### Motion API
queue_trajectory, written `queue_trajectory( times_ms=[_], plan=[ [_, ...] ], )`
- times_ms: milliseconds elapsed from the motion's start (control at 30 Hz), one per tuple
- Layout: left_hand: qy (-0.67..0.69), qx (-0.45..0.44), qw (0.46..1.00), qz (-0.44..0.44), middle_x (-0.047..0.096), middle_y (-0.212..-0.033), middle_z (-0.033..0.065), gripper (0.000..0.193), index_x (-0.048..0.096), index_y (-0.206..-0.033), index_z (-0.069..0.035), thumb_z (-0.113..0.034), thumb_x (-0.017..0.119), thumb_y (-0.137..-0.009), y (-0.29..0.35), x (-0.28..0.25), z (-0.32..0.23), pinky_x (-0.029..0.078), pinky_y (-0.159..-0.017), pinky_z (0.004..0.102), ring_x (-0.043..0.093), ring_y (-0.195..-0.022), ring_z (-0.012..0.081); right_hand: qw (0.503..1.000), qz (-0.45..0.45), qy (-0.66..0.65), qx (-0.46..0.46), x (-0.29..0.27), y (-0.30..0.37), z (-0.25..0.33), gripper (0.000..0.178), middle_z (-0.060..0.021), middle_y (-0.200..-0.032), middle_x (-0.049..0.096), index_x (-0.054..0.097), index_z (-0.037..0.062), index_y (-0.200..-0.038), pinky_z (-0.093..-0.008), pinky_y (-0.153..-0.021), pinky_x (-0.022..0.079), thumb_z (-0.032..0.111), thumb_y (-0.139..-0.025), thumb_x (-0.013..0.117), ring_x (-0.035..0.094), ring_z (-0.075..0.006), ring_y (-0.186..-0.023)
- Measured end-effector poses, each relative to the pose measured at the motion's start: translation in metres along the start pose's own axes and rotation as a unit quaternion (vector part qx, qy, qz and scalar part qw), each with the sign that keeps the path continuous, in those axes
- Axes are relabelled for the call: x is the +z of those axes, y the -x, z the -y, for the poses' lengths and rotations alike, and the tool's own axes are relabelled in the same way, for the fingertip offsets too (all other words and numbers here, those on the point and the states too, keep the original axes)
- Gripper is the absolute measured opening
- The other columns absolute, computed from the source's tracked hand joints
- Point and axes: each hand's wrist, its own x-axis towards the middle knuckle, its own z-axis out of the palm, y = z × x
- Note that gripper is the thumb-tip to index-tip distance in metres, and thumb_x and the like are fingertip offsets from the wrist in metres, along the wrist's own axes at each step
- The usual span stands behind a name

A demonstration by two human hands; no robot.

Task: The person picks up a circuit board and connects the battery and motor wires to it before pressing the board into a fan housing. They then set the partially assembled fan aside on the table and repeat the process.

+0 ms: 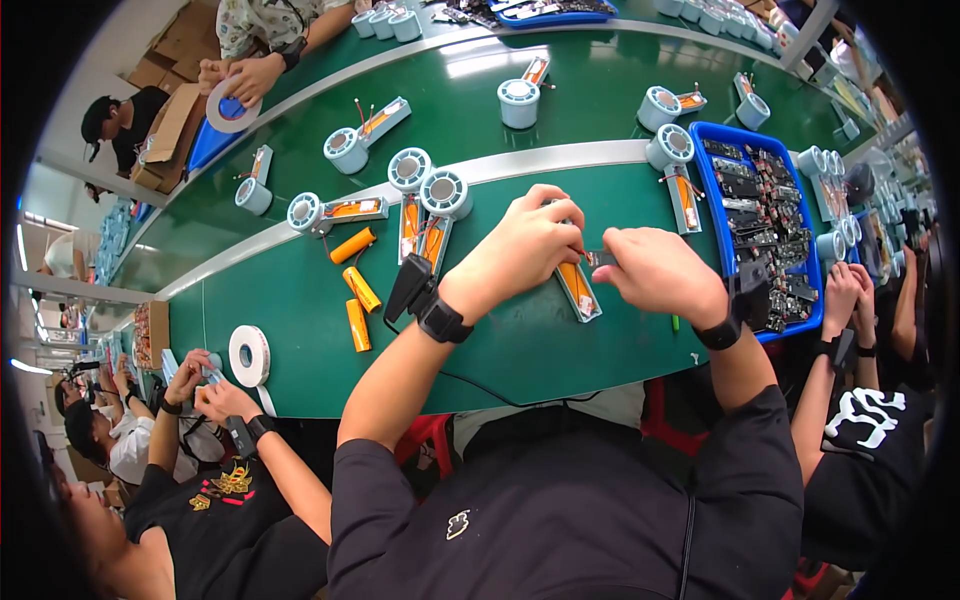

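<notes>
My left hand (525,240) is closed around the upper end of a light blue fan handle (586,305), which lies open-side up near the table's front edge. An orange battery (570,275) sits inside that handle. Its fan head is hidden under my fingers. Just to the right, my right hand (662,272) is in a pinch, with a small grey piece (598,258) showing at its fingertips beside the handle; its kind is too small to tell. Fan units (445,194) with open handles and orange batteries lie to the left of my left hand.
Loose orange batteries (361,289) and a white tape roll (250,355) lie left. A blue tray (795,329) of circuit boards stands right. More fan units (518,103) stand beyond the pale rail (560,158). Co-workers' hands (225,400) work at the left, right and far side.
</notes>
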Motion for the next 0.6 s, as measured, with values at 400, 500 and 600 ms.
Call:
queue_trajectory(
  times_ms=[400,500,600],
  plan=[
    [-0.033,-0.164,0.976,-0.142,0.067,-0.122,0.0089,0.009,0.072,-0.093,-0.008,-0.011,0.077,-0.085,0.036,0.007,-0.036,0.032,-0.113,0.0604,0.052,-0.130,0.0398,0.966,-0.183,-0.155,-0.094,0.053,-0.015,0.015,0.020,-0.0250,-0.097,0.062,0.052,-0.0014,-0.115,-0.0478,-0.077,0.051,0.003,-0.096,0.059,0.061,-0.0454,-0.089],
    [-0.063,-0.156,0.978,-0.124,0.068,-0.124,0.0108,0.010,0.073,-0.095,-0.007,-0.010,0.076,-0.086,0.041,0.000,-0.038,0.032,-0.114,0.0618,0.051,-0.132,0.0418,0.959,-0.193,-0.175,-0.108,0.056,-0.009,0.011,0.020,-0.0237,-0.098,0.062,0.053,-0.0012,-0.116,-0.0464,-0.080,0.050,0.003,-0.097,0.057,0.061,-0.0433,-0.091],
    [-0.097,-0.152,0.979,-0.093,0.067,-0.126,0.0120,0.010,0.073,-0.096,-0.005,-0.009,0.074,-0.087,0.040,0.000,-0.040,0.034,-0.113,0.0651,0.052,-0.133,0.0437,0.967,-0.128,-0.186,-0.116,0.054,-0.002,0.015,0.026,-0.0215,-0.105,0.061,0.054,-0.0014,-0.124,-0.0436,-0.086,0.049,0.003,-0.099,0.055,0.060,-0.0387,-0.100]
  ],
)
